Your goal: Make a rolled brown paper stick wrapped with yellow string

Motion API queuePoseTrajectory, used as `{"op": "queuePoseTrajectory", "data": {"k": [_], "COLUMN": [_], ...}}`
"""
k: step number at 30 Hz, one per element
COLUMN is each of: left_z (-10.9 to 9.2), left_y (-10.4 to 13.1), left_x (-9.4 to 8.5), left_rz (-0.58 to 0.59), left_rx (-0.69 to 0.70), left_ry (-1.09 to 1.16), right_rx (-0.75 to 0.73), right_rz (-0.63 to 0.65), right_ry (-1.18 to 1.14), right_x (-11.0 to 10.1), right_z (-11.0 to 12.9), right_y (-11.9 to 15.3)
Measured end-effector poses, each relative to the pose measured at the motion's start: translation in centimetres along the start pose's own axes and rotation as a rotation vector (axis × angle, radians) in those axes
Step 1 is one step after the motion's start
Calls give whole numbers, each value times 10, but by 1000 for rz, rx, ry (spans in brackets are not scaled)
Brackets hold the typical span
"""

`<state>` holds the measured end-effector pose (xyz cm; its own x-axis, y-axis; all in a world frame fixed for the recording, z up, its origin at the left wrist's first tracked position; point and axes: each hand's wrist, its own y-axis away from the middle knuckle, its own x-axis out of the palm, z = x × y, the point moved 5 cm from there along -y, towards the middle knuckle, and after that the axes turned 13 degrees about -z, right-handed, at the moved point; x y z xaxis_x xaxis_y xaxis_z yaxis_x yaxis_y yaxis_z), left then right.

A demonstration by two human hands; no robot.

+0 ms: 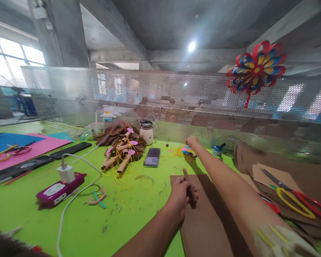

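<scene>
My left hand [180,196] is closed around a small rolled piece of brown paper [190,189], held above the near end of a flat brown sheet [207,221]. Farther forward, my right hand [192,141] reaches out, its fingers bent over a small pile of yellow strands and colored bits [188,151]; whatever its fingertips touch is too small to tell. Brown paper rolls [125,162] with pink tags and yellow strings lie in a heap to the left, beside a phone [152,157].
A purple power strip [60,189] with a white plug and cable lies left. Scissors [294,200] rest on brown paper at the right. A white jar [146,132] and a blue pot [217,150] stand near the perforated screen [176,103]; a paper flower [257,69] hangs there.
</scene>
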<state>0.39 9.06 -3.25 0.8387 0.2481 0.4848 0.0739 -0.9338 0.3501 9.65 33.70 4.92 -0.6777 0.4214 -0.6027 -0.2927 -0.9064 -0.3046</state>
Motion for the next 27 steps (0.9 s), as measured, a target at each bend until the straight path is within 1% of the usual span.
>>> {"op": "queuePoseTrajectory", "data": {"k": [2,5,8,11,13,14,17,18,19,21,23,25,27], "left_z": [0,0,-2,-5,-6,-6,-5,-6,-6,-10,-15,-19,-23], "left_y": [0,1,1,1,0,0,0,0,1,2,4,5,6], "left_x": [0,0,1,1,1,2,3,4,5,6,7,9,9], "left_rz": [-3,0,10,4,-6,-11,-21,-22,-25,-29,-29,-21,-13], "left_rx": [1,-1,10,21,9,-2,-37,-44,-40,-4,42,79,109], "left_ry": [-4,-30,-41,-47,-57,-59,-62,-58,-46,-2,51,82,87], "right_rx": [30,26,-28,-129,-195,-220,-245,-222,-158,12,99,98,2], "right_rz": [40,73,52,20,45,83,257,363,436,531,611,658,686], "right_ry": [-79,-183,-237,-258,-256,-250,-234,-263,-326,-531,-693,-736,-651], "right_x": [-17,-49,-86,-118,-131,-134,-138,-137,-137,-141,-145,-149,-151], "right_z": [5,14,29,41,42,40,26,20,15,9,11,16,20], "right_y": [-2,0,7,27,51,66,119,139,158,193,224,248,264]}}
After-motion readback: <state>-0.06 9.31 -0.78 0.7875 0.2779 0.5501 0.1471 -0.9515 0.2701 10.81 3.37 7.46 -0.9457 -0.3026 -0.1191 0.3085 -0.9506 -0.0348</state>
